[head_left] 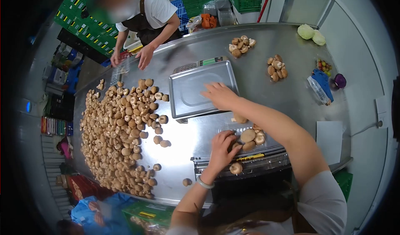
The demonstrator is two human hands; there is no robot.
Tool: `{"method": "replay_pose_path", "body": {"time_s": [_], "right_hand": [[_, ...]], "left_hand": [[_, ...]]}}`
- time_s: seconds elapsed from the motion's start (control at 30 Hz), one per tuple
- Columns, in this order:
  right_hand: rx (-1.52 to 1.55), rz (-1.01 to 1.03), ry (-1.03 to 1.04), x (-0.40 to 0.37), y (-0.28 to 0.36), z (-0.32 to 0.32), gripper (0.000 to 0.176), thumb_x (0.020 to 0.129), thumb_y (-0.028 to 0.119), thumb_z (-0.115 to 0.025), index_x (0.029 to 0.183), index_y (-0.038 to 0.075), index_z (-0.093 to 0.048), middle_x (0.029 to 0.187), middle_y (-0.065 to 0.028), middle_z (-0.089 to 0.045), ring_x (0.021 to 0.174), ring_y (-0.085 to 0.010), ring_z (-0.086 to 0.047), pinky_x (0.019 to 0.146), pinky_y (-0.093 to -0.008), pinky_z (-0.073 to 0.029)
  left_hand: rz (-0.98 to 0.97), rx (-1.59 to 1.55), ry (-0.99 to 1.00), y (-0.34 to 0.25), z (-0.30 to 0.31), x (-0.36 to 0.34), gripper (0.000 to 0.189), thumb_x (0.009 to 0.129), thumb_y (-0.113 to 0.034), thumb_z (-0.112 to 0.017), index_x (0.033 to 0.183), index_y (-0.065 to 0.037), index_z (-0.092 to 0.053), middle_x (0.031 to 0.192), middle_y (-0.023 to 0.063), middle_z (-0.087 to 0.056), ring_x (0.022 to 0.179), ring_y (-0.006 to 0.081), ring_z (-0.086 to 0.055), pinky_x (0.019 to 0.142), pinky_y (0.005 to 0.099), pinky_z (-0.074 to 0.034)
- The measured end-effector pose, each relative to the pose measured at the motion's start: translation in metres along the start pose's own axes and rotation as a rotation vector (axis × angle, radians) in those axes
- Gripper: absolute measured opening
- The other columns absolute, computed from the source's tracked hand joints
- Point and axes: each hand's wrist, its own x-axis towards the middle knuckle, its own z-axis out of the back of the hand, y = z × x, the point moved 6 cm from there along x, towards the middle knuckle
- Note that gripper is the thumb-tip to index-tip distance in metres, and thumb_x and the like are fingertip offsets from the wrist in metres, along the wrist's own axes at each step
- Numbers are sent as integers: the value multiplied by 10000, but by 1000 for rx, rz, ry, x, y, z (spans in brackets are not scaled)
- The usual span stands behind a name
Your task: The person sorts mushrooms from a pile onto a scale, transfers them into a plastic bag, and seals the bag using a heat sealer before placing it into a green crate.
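My right hand (pixel 220 95) reaches over the metal pan (pixel 196 87) of the scale, fingers stretched out and holding nothing. Lower down, my left hand (pixel 222 149), with a pale bangle at the wrist, curls its fingers and thumb around a brown mushroom (pixel 236 145) at the left end of a clear plastic tray (pixel 236 130). More mushrooms (pixel 248 135) lie in a group to the right of that hand. One mushroom (pixel 239 118) sits under my right forearm, partly hidden. Another mushroom (pixel 236 168) rests on the wrapping machine's front edge (pixel 266 164).
A large mushroom heap (pixel 121 130) covers the table's left side. Two small mushroom piles (pixel 241 46) (pixel 277 67) lie beyond the scale. Cabbages (pixel 306 32), a blue bag (pixel 322 85) and white paper (pixel 328 141) are at right. Across the table, a co-worker (pixel 152 16) handles a clear tray (pixel 121 71).
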Motion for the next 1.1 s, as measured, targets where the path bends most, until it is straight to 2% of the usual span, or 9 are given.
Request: {"method": "replay_pose_path", "body": {"time_s": [0.13, 0.27, 0.4, 0.47, 0.53, 0.73, 0.8, 0.93, 1.1], "right_hand": [[-87, -47, 250, 38, -29, -48, 437, 858, 25, -562, 1287, 109, -585, 1313, -161, -531, 1256, -361, -473, 1016, -456, -424], [162, 2, 173, 32, -37, -44, 380, 843, -13, -549, 1208, 76, -600, 1272, -142, -560, 1191, -342, -523, 997, -433, -450], [551, 240, -123, -23, 27, 45, 315, 850, -36, -529, 1139, 56, -612, 1214, -116, -584, 1168, -302, -544, 988, -399, -475], [581, 213, 116, -58, 69, 60, 326, 836, -9, -578, 1152, 62, -612, 1205, -123, -596, 1175, -308, -542, 1012, -415, -456], [498, 188, 98, -88, 83, 44, 344, 833, 42, -626, 1176, 73, -616, 1211, -126, -599, 1170, -315, -543, 1018, -428, -443], [606, -187, 17, -110, 36, 79, 463, 856, 178, -681, 1288, 54, -569, 1298, -142, -565, 1219, -331, -506, 1054, -424, -416], [388, -247, 55, -118, 21, 68, 446, 844, 141, -696, 1266, 49, -587, 1313, -144, -559, 1217, -335, -505, 1045, -430, -419], [590, -292, 161, -122, 1, 41, 435, 842, 118, -692, 1258, 47, -589, 1276, -125, -596, 1214, -313, -517, 1046, -411, -422], [625, -275, -99, -131, 22, 95, 425, 831, 128, -706, 1237, 61, -601, 1253, -108, -613, 1224, -297, -520, 1047, -418, -419]], "left_hand": [[47, -95, -23, 4, 11, 3, 376, 757, -142, -793, 1091, -58, -643, 1209, 115, -609, 1158, 334, -540, 1014, 433, -399], [108, -270, -15, 13, 16, 3, 348, 772, -61, -759, 1098, -46, -639, 1212, 138, -619, 1183, 336, -540, 1020, 409, -420], [336, -548, -178, 52, 10, -15, 443, 804, 73, -611, 1227, -14, -510, 1238, 121, -547, 1189, 255, -546, 1037, 373, -419], [402, -862, -269, 63, 9, -14, 500, 832, 113, -478, 1304, -27, -393, 1200, 122, -518, 1148, 200, -546, 986, 332, -444], [547, -873, -314, 78, 8, -20, 474, 848, 92, -454, 1303, -25, -391, 1219, 134, -521, 1148, 199, -546, 961, 318, -453], [339, -454, -137, 40, 19, -2, 450, 912, -60, -572, 1347, -13, -467, 1330, 160, -524, 1189, 301, -539, 1030, 386, -418], [1, -1, 35, 7, 22, 14, 637, 843, -268, -727, 1384, -45, -477, 1380, 179, -488, 1270, 393, -443, 1089, 476, -322], [18, 74, 49, 6, 12, 18, 861, 694, -252, -852, 1402, -34, -414, 1344, 200, -507, 1252, 381, -477, 1075, 461, -354], [85, -20, 31, 14, 11, 11, 875, 659, -225, -873, 1376, -20, -416, 1339, 198, -498, 1256, 389, -464, 1070, 472, -362]]}}
